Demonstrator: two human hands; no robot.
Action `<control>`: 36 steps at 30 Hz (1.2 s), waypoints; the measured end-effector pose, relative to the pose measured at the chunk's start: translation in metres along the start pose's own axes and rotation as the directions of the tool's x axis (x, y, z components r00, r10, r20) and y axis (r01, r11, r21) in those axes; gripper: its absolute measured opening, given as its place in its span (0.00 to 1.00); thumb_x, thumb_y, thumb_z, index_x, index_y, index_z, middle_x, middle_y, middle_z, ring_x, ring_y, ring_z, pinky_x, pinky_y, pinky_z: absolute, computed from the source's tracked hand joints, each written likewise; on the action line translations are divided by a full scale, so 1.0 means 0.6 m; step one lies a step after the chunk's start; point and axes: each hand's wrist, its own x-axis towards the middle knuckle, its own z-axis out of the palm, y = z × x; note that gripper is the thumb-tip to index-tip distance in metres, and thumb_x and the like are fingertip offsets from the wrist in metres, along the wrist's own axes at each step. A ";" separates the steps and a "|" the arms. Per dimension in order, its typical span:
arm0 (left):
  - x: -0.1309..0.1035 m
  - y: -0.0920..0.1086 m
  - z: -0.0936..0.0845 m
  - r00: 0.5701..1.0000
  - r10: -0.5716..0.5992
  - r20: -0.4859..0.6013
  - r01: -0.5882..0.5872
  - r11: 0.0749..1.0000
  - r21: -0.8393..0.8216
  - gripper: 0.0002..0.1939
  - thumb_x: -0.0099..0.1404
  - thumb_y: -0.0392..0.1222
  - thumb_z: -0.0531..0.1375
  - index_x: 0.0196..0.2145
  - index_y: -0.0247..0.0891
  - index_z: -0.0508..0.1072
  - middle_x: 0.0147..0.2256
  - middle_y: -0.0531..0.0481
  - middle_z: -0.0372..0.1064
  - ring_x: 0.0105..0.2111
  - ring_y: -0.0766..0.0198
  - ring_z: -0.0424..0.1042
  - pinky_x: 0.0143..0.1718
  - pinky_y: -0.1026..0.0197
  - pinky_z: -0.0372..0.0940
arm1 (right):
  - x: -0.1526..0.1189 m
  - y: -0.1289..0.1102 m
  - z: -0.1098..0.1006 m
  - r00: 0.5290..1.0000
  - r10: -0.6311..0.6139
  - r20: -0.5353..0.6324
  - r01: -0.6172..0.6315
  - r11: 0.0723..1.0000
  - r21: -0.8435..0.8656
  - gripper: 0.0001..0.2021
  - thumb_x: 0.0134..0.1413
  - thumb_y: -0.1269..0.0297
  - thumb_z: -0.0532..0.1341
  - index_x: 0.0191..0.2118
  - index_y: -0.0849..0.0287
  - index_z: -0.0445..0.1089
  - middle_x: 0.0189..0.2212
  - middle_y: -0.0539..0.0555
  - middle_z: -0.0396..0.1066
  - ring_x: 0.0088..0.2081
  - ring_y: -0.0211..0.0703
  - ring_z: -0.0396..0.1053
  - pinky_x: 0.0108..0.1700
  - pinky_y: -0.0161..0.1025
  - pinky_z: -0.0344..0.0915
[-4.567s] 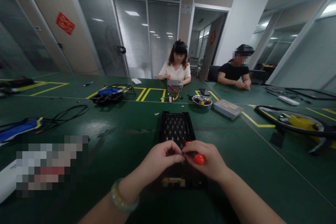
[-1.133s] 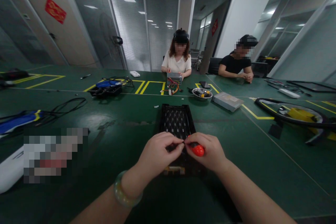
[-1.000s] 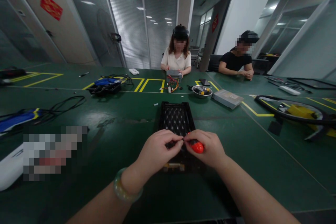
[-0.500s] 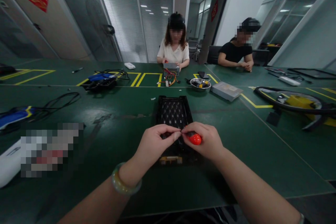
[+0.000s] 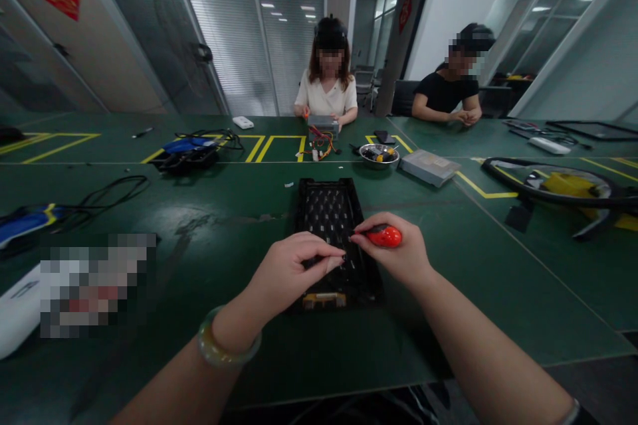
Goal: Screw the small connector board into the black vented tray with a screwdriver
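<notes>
In front of me on the green table lies a black open casing [image 5: 366,275] with rows of small light marks inside and a gold-coloured part [image 5: 323,299] at its near end. Over its left side, my left hand [image 5: 294,269] is closed in a pinch, thumb against index finger. Something tiny and dark shows at those fingertips, too small to name. My right hand [image 5: 396,246] is closed around a screwdriver [image 5: 385,236] with a red and black handle, held above the casing's right edge. Its tip points left and is mostly hidden by my fingers.
Across the table a person in white [image 5: 326,93] handles a grey metal box [image 5: 323,124] with coloured wires. Another person [image 5: 446,89] sits at the right. A metal bowl [image 5: 379,158] of small parts, a grey box [image 5: 429,167] and a black ring-shaped frame [image 5: 553,186] lie beyond my right hand.
My right hand has moved right and slightly up with the screwdriver, away from my left fingertips. The left hand stays pinched and has shifted a little left; more of the casing now shows.
</notes>
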 end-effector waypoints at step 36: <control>0.001 -0.005 0.027 0.888 0.162 0.430 -0.327 0.880 0.344 0.07 0.71 0.43 0.57 0.42 0.45 0.76 0.39 0.55 0.71 0.40 0.63 0.66 0.40 0.57 0.55 | -0.003 -0.003 0.006 0.998 -0.039 -0.039 0.039 0.999 0.001 0.05 0.52 0.65 0.69 0.34 0.55 0.72 0.33 0.48 0.76 0.34 0.38 0.73 0.40 0.37 0.69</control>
